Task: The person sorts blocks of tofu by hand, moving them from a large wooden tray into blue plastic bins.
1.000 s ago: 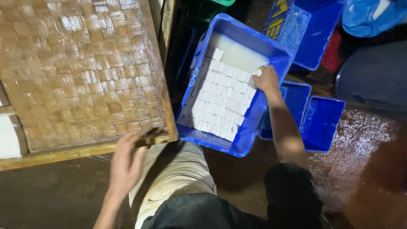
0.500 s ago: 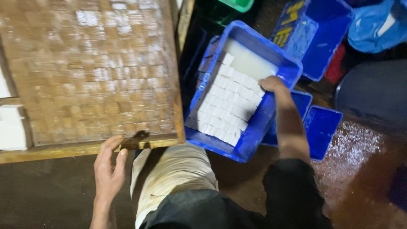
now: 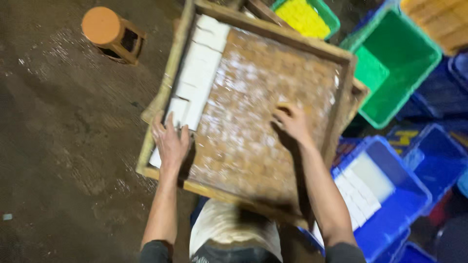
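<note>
Wet dark floor [image 3: 63,146] lies around my wooden tray [image 3: 263,58]. My left hand [image 3: 170,143] lies flat and open on white blocks [image 3: 197,73]. My right hand [image 3: 291,122] presses open on the tray, holding nothing.

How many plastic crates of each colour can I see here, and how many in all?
Green crates: 2, a large one and one holding yellow pieces.
Blue crates: at least 3, one with white blocks, one behind it, one at the bottom edge; the blur hides any more.
Total: at least 5.
</note>
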